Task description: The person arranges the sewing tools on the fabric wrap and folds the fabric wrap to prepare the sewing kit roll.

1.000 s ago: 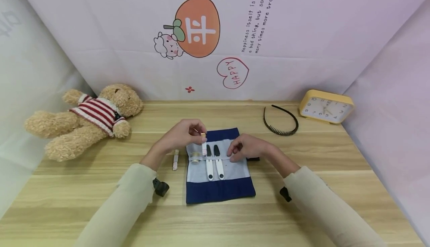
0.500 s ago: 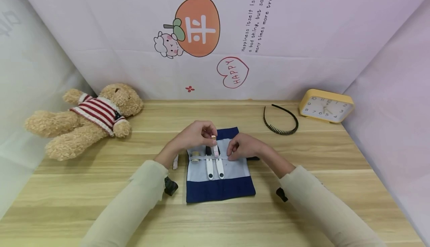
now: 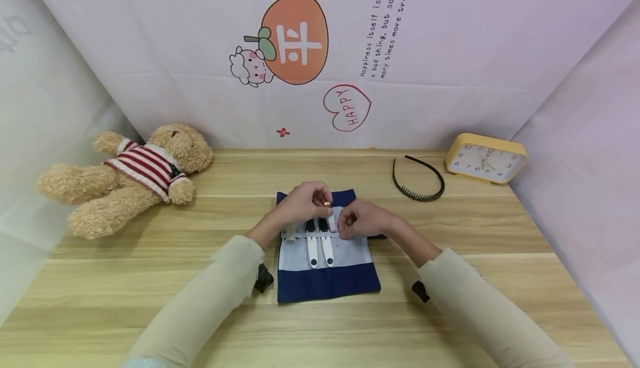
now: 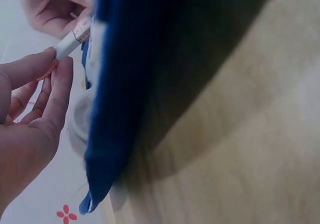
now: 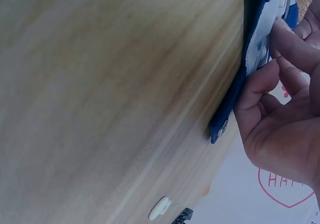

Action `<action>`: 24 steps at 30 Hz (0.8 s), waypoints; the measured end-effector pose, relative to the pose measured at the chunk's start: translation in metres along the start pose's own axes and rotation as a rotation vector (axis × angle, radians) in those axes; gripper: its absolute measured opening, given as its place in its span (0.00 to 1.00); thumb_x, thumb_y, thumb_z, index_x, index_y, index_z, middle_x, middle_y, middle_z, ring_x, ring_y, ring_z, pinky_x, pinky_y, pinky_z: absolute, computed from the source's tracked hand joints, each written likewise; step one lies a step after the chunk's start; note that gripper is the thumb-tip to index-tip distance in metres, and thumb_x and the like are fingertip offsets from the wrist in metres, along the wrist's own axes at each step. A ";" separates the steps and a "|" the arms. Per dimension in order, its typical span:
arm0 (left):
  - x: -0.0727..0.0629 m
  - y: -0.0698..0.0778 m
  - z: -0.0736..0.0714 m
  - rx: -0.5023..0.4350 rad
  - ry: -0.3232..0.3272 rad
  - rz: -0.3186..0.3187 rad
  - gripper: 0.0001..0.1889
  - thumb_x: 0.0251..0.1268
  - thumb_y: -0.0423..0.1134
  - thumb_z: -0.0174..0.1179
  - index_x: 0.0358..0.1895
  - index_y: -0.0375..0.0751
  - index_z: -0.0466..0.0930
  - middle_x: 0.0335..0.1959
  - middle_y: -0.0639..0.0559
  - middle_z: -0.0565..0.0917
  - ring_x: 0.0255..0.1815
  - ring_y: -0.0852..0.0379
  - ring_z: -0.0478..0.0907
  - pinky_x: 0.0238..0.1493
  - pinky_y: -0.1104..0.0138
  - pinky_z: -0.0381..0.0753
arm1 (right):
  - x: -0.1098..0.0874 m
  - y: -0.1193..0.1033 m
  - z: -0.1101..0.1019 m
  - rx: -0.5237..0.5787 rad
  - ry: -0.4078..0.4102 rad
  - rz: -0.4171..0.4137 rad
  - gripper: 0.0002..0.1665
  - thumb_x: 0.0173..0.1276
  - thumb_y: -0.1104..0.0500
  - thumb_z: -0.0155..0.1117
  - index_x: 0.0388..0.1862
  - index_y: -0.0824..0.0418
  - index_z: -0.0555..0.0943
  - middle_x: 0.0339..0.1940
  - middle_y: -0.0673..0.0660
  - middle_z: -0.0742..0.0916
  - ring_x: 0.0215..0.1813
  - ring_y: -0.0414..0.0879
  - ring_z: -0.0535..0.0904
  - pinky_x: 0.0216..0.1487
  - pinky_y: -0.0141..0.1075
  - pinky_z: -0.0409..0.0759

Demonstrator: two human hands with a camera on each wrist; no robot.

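Pinching a white strip [image 4: 70, 44], left hand [image 3: 304, 201] holds it beside right hand [image 3: 367, 218]; the latter apparently pinches elastic [image 3: 335, 235].

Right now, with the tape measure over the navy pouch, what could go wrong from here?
The left hand pinches the folded tape measure near one end, so it might twist or slip loose. It is close beside the two black-capped white tools, so it could nudge one. The right hand appears to pinch the pale strap; should that slip, the tape measure could catch on it.
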State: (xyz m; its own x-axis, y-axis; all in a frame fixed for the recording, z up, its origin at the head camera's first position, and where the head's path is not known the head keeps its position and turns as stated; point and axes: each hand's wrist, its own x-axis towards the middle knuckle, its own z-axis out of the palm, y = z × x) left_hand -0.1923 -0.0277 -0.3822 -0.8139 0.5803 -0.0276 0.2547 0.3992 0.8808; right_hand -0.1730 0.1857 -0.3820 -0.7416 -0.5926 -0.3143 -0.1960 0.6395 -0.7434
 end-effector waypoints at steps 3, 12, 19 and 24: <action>0.002 0.000 0.004 0.021 0.013 -0.011 0.07 0.65 0.28 0.68 0.41 0.37 0.78 0.37 0.49 0.82 0.40 0.55 0.81 0.45 0.65 0.81 | 0.000 0.001 0.000 0.011 -0.007 -0.007 0.02 0.64 0.68 0.70 0.34 0.67 0.84 0.21 0.49 0.76 0.26 0.41 0.68 0.30 0.32 0.66; 0.005 0.002 0.010 0.071 -0.010 -0.049 0.07 0.65 0.28 0.67 0.44 0.35 0.81 0.38 0.49 0.82 0.40 0.55 0.80 0.44 0.66 0.80 | -0.001 0.001 -0.001 0.027 -0.013 0.027 0.03 0.67 0.67 0.69 0.35 0.67 0.84 0.21 0.49 0.76 0.23 0.41 0.69 0.27 0.32 0.67; 0.006 0.003 0.012 0.081 -0.027 -0.077 0.07 0.64 0.27 0.68 0.42 0.36 0.82 0.37 0.49 0.83 0.39 0.56 0.80 0.43 0.65 0.80 | -0.001 0.001 -0.001 0.049 -0.013 0.053 0.02 0.68 0.66 0.69 0.36 0.66 0.85 0.24 0.50 0.80 0.24 0.41 0.70 0.27 0.32 0.69; 0.007 0.001 0.014 0.138 -0.036 -0.072 0.06 0.63 0.27 0.69 0.40 0.38 0.83 0.35 0.51 0.83 0.38 0.56 0.79 0.42 0.65 0.80 | -0.002 0.002 -0.002 0.078 -0.018 0.046 0.03 0.69 0.68 0.65 0.37 0.67 0.85 0.24 0.51 0.81 0.22 0.41 0.69 0.26 0.32 0.68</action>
State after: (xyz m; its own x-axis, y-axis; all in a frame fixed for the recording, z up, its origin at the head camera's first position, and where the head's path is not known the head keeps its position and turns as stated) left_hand -0.1905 -0.0133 -0.3881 -0.8143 0.5705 -0.1071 0.2679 0.5330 0.8025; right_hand -0.1730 0.1889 -0.3815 -0.7367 -0.5727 -0.3597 -0.1109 0.6270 -0.7711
